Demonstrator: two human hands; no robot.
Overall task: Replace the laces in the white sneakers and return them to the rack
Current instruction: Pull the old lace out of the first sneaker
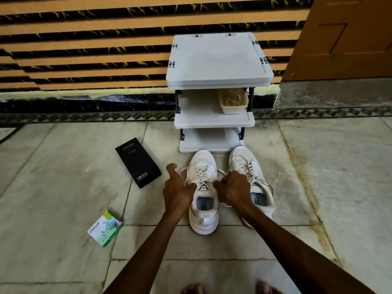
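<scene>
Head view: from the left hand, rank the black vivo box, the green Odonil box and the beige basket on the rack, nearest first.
1. Black vivo box, on the floor just left of the left hand.
2. Green Odonil box, on the floor, farther left and toward the camera.
3. Beige basket, on the rack's middle shelf, far ahead.

black box [139, 163] vivo 120W, green box [105, 228] Odonil, sneaker tongue [203, 187] SPEED

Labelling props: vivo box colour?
The vivo box is black with pale lettering; head view shows it best.
</scene>
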